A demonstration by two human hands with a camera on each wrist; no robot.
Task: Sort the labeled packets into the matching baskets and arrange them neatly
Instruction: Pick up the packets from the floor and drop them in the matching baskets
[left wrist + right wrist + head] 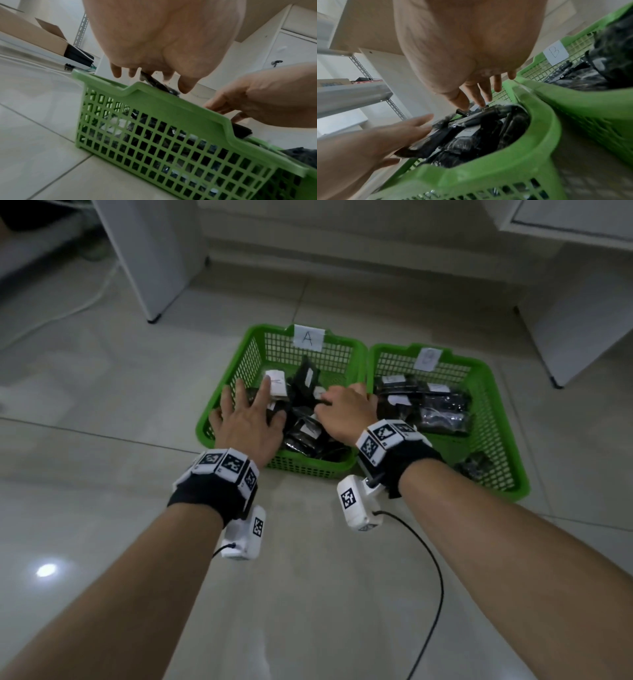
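Note:
Two green mesh baskets stand side by side on the tiled floor. Basket A point(270, 328), with paper label A point(308, 338), holds a loose heap of black packets point(305, 429) with white labels. Basket B point(496, 405), with label B point(427, 358), holds flatter black packets point(442, 409). My left hand point(253, 402) lies spread over A's left side, index finger touching a white-labelled packet point(276, 383). My right hand point(329, 402) reaches down into A's middle. In the right wrist view its fingers point(479, 97) are fairly straight, tips on the packets point(479, 128).
One more dark packet point(476, 465) lies at the near end of basket B. White cabinet panels stand behind at the left point(154, 285) and right point(558, 354). A black cable point(435, 577) trails on the floor below my right wrist. A cardboard box point(34, 35) sits far left.

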